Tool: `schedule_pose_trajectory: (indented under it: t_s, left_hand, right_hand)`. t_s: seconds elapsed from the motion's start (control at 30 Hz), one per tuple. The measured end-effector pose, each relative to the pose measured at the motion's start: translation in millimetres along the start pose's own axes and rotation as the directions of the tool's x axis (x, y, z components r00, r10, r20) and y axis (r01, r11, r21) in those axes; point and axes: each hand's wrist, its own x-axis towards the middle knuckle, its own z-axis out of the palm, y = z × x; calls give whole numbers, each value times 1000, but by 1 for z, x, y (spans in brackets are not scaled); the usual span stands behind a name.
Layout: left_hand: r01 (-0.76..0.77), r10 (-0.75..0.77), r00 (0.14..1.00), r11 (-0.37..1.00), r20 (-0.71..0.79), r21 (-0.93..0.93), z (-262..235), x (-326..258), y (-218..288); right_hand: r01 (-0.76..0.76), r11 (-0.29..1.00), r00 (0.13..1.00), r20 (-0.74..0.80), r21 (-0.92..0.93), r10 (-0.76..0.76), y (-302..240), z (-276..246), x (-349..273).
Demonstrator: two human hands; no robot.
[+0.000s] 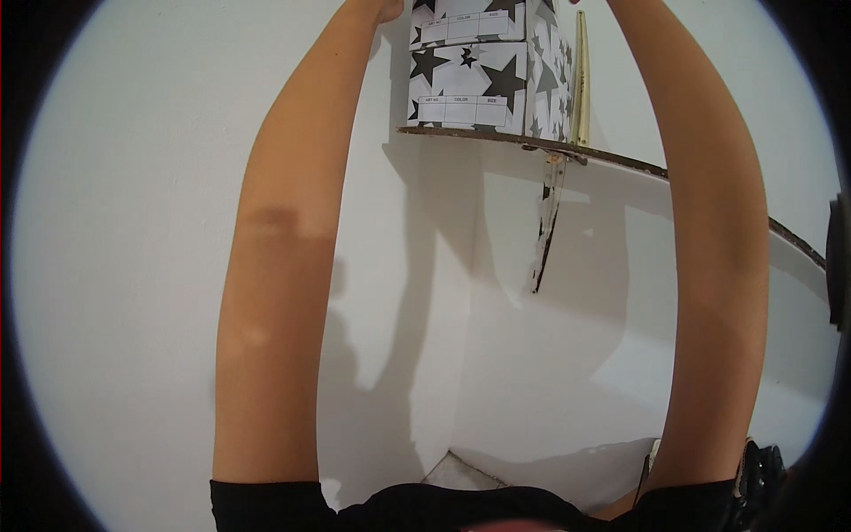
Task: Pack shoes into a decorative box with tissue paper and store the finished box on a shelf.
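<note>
Black cloth (pixel 443 510) of the person's top fills the near lower edge, and from it two bare forearms rise toward the far upper edge. Only a sliver of the left hand (pixel 386 9) shows at the top border, just beside the left face of the upper box (pixel 465 22); the right hand is cut off above the frame, with only its arm (pixel 709 222) visible. How the fingers stand cannot be told for either hand. Two boxes, white with black stars, are stacked one on the other: the lower box (pixel 465 89) rests on a curved shelf (pixel 620 164) fixed to the white wall (pixel 115 266), at the shelf's left end. One pale stick (pixel 581 80) stands upright just right of the boxes. One worn bracket (pixel 548 222) hangs below the shelf.
</note>
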Motion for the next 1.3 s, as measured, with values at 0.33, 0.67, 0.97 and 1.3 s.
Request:
schedule_pose_trajectory:
  t_s: [0.33,0.67,0.97,1.3]
  left_hand:
    - [236,-237,971,969,-6,-68,-22,23,-36]
    - [204,-217,975,962,-57,-180,-8,28,-47]
    - [261,-258,947,965,-192,-10,13,15,-30]
    - [256,-229,949,961,-217,106,17,15,-21]
  right_hand:
    - [86,996,988,-134,31,-82,8,26,28]
    - [54,991,971,-239,119,-24,23,35,35]
    - [90,967,967,-252,236,-28,42,31,52]
    - [138,965,977,-192,223,-95,46,23,63]
